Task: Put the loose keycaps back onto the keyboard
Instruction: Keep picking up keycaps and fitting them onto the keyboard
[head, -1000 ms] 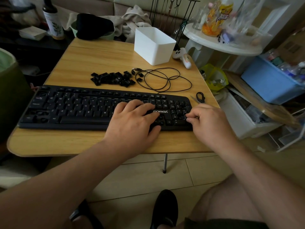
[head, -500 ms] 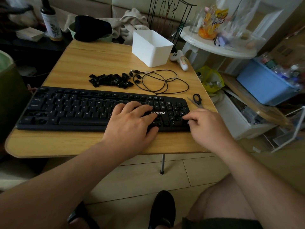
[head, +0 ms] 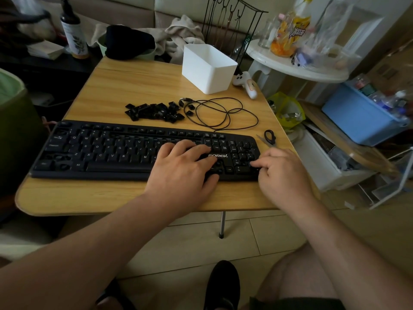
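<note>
right hand now further in over the keyboard numpad than a second ago, fingertips bent down on a key there; whether pinching a cap, cannot tell. left hand flat on the keyboard's right half, fingers straight. loose keycaps heaped just behind the keyboard: probably light, stiff, slippery; best pinched by the sides. white bin further back, contents hidden.

The keyboard lies along the desk's near edge; loose keycaps sit behind it, a coiled cable to their right, a bin farther back, scissors at the keyboard's right end.
</note>
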The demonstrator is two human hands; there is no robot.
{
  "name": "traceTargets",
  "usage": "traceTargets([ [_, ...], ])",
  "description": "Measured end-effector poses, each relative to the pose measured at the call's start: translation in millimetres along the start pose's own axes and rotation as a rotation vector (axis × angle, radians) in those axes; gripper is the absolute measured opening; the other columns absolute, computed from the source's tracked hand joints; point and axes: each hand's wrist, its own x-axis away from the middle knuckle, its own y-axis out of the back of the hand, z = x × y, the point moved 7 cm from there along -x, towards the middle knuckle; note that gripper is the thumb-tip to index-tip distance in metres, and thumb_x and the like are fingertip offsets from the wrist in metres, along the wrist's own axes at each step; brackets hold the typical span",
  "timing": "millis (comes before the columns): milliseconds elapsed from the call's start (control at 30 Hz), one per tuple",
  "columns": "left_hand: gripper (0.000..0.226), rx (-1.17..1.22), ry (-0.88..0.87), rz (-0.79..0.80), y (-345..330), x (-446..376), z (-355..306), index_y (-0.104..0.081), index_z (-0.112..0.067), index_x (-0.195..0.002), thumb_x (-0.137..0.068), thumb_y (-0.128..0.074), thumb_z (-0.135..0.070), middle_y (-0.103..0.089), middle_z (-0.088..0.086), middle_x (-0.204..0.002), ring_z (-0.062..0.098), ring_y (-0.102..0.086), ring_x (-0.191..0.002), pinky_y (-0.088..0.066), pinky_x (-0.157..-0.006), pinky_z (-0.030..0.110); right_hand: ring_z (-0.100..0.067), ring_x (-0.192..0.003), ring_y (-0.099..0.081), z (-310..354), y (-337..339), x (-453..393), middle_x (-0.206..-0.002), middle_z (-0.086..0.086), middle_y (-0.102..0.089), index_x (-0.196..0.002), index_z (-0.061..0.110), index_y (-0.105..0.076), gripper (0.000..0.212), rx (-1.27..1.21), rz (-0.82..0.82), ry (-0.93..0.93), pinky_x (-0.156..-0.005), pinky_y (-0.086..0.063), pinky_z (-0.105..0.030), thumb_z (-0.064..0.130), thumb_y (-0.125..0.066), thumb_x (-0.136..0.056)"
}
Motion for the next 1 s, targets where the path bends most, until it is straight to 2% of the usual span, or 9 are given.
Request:
traceTargets([
  [100,0.050,0.003,0.003,0.016,1,0,0,-0.068,-0.036,-0.132,-0.097,-0.041,-0.059,-0.061,-0.010,-0.143,0.023,-0.049,-0.135,-0.036,-0.107,0.049,-0.019,-0.110,-0.056,-1,5,-2,-0.103,0.006,-0.068,-0.102,0.020,-0.082,0.033,0.005,-0.025,-0.001,-0.097,-0.045,-0.029,0.000,-0.058,-0.091],
  [267,0.049,0.025,-0.009,0.040,11,-5,-1,-0.069,-0.039,-0.129,-0.096,-0.039,-0.059,-0.062,-0.014,-0.141,0.020,-0.052,-0.132,-0.039,-0.104,0.047,-0.020,-0.108,-0.058,2,6,-15,-0.103,0.009,-0.068,-0.096,0.025,-0.082,0.031,-0.009,0.003,-0.017,-0.096,-0.052,-0.038,0.005,-0.058,-0.092],
  [433,0.038,0.121,-0.055,0.039,32,-30,23,-0.070,-0.035,-0.128,-0.099,-0.049,-0.050,-0.070,-0.015,-0.126,0.015,-0.064,-0.117,-0.052,-0.100,0.046,-0.014,-0.101,-0.063,58,7,-70,-0.109,0.009,-0.072,-0.111,0.029,-0.078,0.027,-0.157,-0.049,0.035,-0.088,-0.053,-0.029,0.016,-0.061,-0.095],
  [567,0.028,0.142,0.056,0.026,41,-44,65,-0.075,-0.036,-0.118,-0.098,-0.057,-0.043,-0.075,-0.013,-0.112,0.016,-0.067,-0.107,-0.056,-0.095,0.045,-0.020,-0.104,-0.065,105,-23,-119,-0.112,0.002,-0.075,-0.113,0.025,-0.079,0.026,-0.158,0.070,0.120,-0.092,-0.055,-0.035,0.015,-0.061,-0.096],
  [667,0.031,0.172,0.150,-0.001,49,-51,89,-0.072,-0.034,-0.125,-0.098,-0.059,-0.042,-0.072,-0.012,-0.125,0.015,-0.064,-0.118,-0.056,-0.096,0.042,-0.024,-0.105,-0.064,116,-50,-151,-0.114,-0.001,-0.072,-0.115,0.029,-0.076,0.034,-0.083,0.173,0.118,-0.092,-0.056,-0.041,0.008,-0.059,-0.094],
  [733,0.033,0.200,0.182,-0.019,54,-54,95,-0.070,-0.035,-0.128,-0.098,-0.059,-0.042,-0.070,-0.014,-0.130,0.014,-0.063,-0.121,-0.055,-0.097,0.042,-0.026,-0.104,-0.061,121,-67,-164,-0.112,-0.001,-0.067,-0.118,0.035,-0.073,0.046,0.056,0.239,0.159,-0.086,-0.055,-0.038,0.001,-0.058,-0.090],
  [800,0.031,0.250,0.185,-0.034,57,-56,96,-0.071,-0.037,-0.126,-0.098,-0.059,-0.040,-0.071,-0.016,-0.126,0.013,-0.064,-0.118,-0.055,-0.097,0.043,-0.027,-0.095,-0.058,126,-77,-170,-0.096,0.001,-0.060,-0.108,0.033,-0.074,0.044,0.175,0.261,0.234,-0.072,-0.046,-0.033,-0.003,-0.058,-0.089],
  [867,0.030,0.296,0.186,-0.057,58,-57,98,-0.073,-0.038,-0.123,-0.097,-0.059,-0.038,-0.073,-0.017,-0.122,0.013,-0.065,-0.114,-0.055,-0.096,0.043,-0.027,-0.091,-0.058,129,-79,-174,-0.086,0.001,-0.056,-0.097,0.030,-0.074,0.033,0.207,0.241,0.285,-0.068,-0.039,-0.032,0.000,-0.061,-0.090],
  [1000,0.027,0.386,0.249,-0.074,58,-58,106,-0.075,-0.038,-0.119,-0.096,-0.061,-0.036,-0.074,-0.018,-0.117,0.008,-0.065,-0.112,-0.055,-0.097,0.040,-0.026,-0.085,-0.060,130,-82,-181,-0.081,-0.001,-0.062,-0.076,0.024,-0.071,0.021,0.166,0.233,0.285,-0.067,-0.049,-0.036,0.010,-0.065,-0.090],
])
